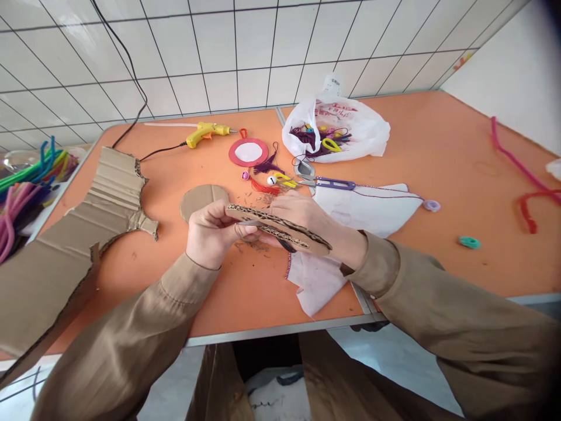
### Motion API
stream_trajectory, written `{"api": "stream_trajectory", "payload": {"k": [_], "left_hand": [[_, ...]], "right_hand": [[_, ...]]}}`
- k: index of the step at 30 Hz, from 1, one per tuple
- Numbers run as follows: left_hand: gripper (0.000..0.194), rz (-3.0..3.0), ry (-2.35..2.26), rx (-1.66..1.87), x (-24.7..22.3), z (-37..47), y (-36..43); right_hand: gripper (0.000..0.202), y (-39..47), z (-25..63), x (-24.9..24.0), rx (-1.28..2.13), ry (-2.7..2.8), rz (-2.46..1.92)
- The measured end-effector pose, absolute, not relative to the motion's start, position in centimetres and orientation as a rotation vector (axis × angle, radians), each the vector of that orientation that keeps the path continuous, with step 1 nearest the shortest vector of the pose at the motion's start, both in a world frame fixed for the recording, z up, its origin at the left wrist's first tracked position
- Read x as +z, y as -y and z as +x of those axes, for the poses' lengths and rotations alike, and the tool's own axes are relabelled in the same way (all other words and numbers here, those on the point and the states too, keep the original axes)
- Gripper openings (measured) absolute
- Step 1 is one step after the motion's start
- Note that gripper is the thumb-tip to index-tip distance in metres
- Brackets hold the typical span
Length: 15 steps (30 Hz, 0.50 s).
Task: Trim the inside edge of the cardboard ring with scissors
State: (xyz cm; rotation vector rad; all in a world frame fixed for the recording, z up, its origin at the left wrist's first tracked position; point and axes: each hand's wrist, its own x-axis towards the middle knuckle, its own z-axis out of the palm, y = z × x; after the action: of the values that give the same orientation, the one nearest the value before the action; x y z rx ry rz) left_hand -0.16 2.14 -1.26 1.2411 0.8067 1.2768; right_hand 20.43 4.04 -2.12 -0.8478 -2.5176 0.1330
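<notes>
My left hand (210,231) is closed, thumb and fingers pinching the left end of a piece of cardboard (280,221) with a ridged cut edge, held above the table. A slit splits the cardboard, and a thin grey blade (249,223) lies in it beside my left thumb. My right hand (302,204) is behind the cardboard, its fingers largely hidden. A dark handle (287,242) shows below the cardboard by that hand; whether it belongs to scissors or a knife I cannot tell. Behind my left hand lies a round cardboard disc (201,197).
Left lies a large torn cardboard sheet (61,263). At the back are a yellow glue gun (210,133), a red-rimmed disc (234,159), and a plastic bag (363,131) of tassels. Purple thread snips (335,183) rest beside white cloth (372,207). Pipe cleaners (517,161) lie right.
</notes>
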Motion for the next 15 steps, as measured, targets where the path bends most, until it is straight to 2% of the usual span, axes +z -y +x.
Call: {"api": "stream_trajectory", "payload": {"k": [11,15], "left_hand": [[0.026,1.245,-0.794,1.275,-1.47,-0.31,-2.25],[0.029,1.214,-0.783,1.253,-1.03,-0.04,-2.29]], "right_hand": [[0.034,-3.9,20.53,-1.7,0.054,2.504,-0.815],[0.031,-4.03,20.59,-1.7,0.016,2.489,-0.819]]}}
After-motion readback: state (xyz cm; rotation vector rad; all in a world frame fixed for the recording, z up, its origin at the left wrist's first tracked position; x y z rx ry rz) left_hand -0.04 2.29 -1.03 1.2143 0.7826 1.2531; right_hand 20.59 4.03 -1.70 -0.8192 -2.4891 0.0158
